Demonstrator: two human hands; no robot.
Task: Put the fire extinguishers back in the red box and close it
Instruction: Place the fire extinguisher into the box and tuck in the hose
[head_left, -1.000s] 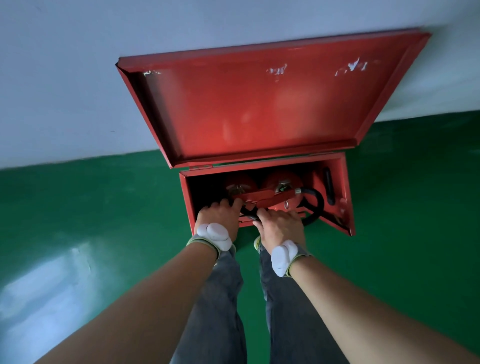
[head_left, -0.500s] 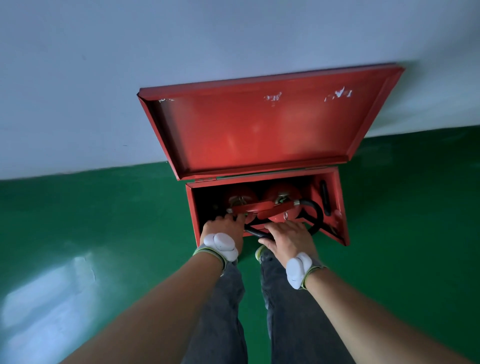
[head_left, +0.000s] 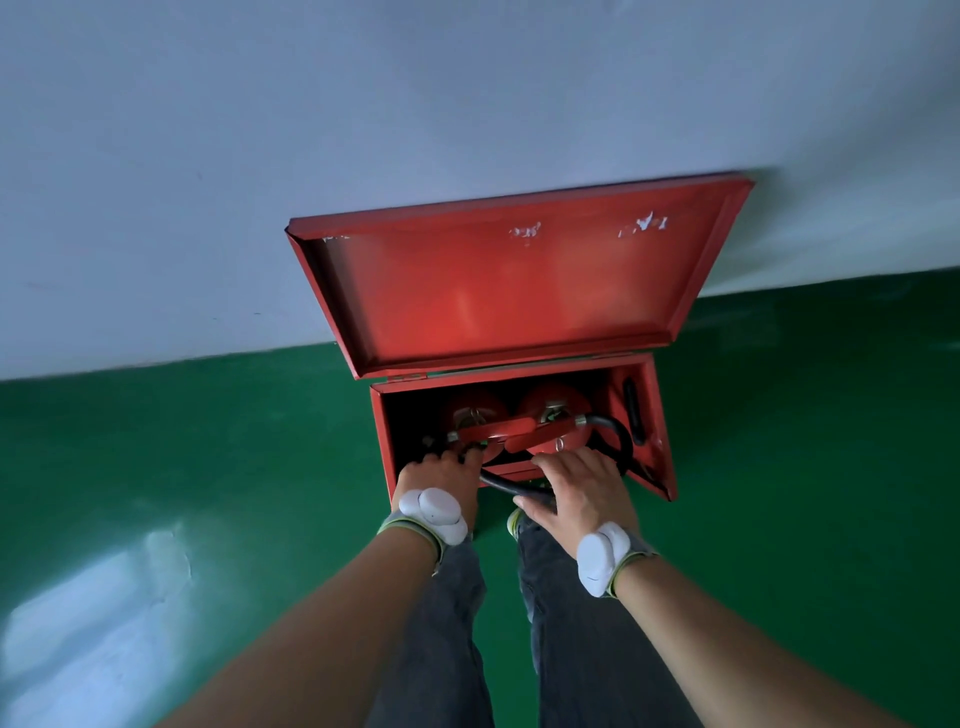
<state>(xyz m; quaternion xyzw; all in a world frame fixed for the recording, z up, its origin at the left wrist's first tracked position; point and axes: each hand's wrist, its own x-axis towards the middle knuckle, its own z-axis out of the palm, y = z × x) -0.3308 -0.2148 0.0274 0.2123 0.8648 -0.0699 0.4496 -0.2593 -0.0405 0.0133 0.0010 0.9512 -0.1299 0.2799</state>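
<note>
Green painted floor (head_left: 182, 467) met a pale wall (head_left: 363, 130) in the head view, the only view on record. A red box (head_left: 655, 431) stood on that floor against the wall, its lid (head_left: 519, 296) raised and leaning back on the wall, inner face toward me, with small patches of chipped paint near its top edge.

Two fire extinguishers stood upright inside the box, side by side: the left extinguisher (head_left: 475, 410) and the right extinguisher (head_left: 553, 405), both seen from above at their valve heads. Their red levers crossed between them. A black hose (head_left: 618, 436) looped from the right extinguisher's head along the right side of the box and ran back across the front rim.

My left hand (head_left: 441, 480) rested at the front left of the opening, fingers (head_left: 470, 457) curled down over the rim near the left extinguisher's handle; whether they clamped on anything, I could not tell. My right hand (head_left: 582, 493) lay flat over the front rim, fingers spread apart on the hose and box edge, gripping nothing. Each wrist carried a white device on a strap. My dark trouser legs (head_left: 571, 649) stood directly before the box.
</note>
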